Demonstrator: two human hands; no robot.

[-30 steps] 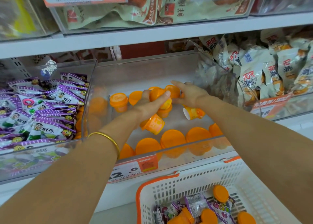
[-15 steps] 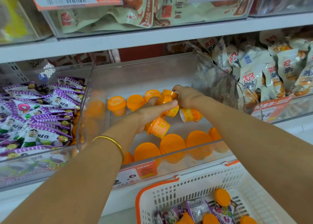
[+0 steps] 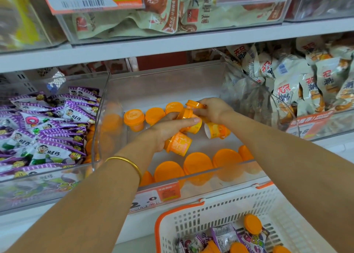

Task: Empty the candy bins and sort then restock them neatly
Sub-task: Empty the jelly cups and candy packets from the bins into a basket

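Both of my hands reach into the clear plastic bin (image 3: 201,84) of orange-lidded jelly cups. My left hand (image 3: 168,128) holds several cups at once; one tilted cup (image 3: 179,144) sticks out under its palm. My right hand (image 3: 212,109) pinches an orange-lidded cup (image 3: 194,105) at the back, beside the left hand's cups. Another cup (image 3: 215,130) lies on its side under the right wrist. Upright cups (image 3: 134,118) stand in a row at the back left, and a row of lids (image 3: 197,162) lines the bin's front.
Purple candy packets (image 3: 44,128) fill the bin on the left, and pale snack bags (image 3: 306,84) fill the bin on the right. A white basket with an orange rim (image 3: 210,216) below holds mixed packets and orange cups. A shelf with bagged goods runs above.
The left hand has closed further around its cups and shifted slightly toward the back. The right hand has gone from reaching with spread fingers to pinching a cup at the back.
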